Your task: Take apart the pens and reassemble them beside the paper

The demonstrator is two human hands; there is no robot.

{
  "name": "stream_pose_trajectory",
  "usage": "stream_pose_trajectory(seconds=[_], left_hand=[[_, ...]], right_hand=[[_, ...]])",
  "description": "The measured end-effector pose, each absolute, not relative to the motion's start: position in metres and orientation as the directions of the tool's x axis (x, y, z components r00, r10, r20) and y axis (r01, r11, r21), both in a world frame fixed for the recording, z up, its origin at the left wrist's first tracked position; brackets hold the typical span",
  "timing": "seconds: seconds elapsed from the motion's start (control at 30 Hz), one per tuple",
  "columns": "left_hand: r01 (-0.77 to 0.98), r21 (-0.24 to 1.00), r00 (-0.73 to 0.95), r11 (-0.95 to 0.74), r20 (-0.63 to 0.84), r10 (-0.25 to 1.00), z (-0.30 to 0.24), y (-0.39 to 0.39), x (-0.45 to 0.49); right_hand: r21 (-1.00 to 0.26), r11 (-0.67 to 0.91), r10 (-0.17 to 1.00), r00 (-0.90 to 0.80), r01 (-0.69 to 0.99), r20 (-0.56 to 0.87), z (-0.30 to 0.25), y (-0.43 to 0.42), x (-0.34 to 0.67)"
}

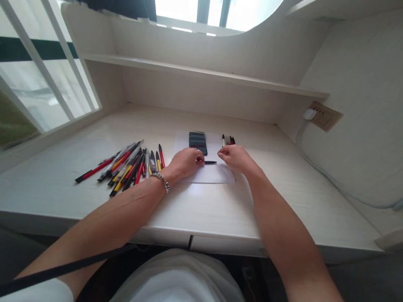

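Note:
My left hand is closed round a black pen whose tip pokes out to the right, over a white sheet of paper. My right hand rests curled on the sheet's right part, its fingers close to the pen's tip; what it holds, if anything, is hidden. A dark phone lies on the sheet behind the hands. A few pens lie just beyond my right hand. A spread pile of red, yellow and black pens lies left of my left wrist, which wears a bracelet.
The pale desk sits in an alcove with a low shelf behind. A wall socket with a white cable is at the right. A white railing stands at the left.

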State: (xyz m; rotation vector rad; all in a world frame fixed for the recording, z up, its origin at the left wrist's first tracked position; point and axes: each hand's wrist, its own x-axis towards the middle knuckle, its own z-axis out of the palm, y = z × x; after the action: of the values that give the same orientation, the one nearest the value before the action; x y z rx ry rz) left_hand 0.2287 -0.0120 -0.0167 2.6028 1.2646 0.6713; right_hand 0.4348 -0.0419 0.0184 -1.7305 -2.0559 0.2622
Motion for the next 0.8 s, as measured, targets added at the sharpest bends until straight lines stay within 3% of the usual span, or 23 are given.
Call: stream_pose_trajectory(seconds=[0.43,0.8], left_hand=[[0.702,0.482,0.43,-0.524,0.3,0.851,-0.001,0.004,0.185],[0.677,0.48,0.492,-0.558,0.267,0.828,0.0,-0.004,0.192]], right_hand=[[-0.45,0.274,0.961,-0.232,0.85,0.148,0.003,-0.035,0.428],[-0.289,0.322,0.945,-0.286,0.901,0.161,-0.002,-0.035,0.415]])
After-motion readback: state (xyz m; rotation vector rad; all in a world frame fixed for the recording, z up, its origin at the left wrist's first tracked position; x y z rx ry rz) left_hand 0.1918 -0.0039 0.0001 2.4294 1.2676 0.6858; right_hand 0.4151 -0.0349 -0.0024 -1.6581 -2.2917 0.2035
